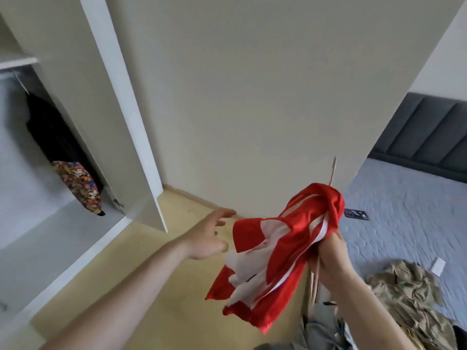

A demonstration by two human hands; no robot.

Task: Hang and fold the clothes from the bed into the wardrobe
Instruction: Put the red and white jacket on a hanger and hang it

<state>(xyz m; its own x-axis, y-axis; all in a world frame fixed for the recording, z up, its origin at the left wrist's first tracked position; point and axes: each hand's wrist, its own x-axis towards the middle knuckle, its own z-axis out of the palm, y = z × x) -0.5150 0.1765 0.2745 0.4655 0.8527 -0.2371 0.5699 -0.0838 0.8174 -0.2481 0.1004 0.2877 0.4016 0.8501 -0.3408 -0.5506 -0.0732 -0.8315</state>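
In the head view, the right hand (328, 258) is curled tight around a bunched red and white garment (273, 256), along with what looks like a thin wooden hanger (333, 173) whose tip pokes up just above the cloth. The left hand (209, 236) reaches toward it with fingers spread and relaxed, holding nothing, just short of the fabric's near edge. The garment looks light, thin and limp; it droops below the right hand in loose folds and would likely slide, so I judge the best hold to be at the shoulders or neckline, one hand each side, to spread it over the hanger. Counting: one red garment in hand; one camouflage garment (409, 299) on the bed (404, 223) below and right of the right hand, with grey cloth (318, 329) beneath that hand. Left of the left hand, the wardrobe (75, 223) holds one dark hanging garment (50, 132) and one patterned one (80, 185).
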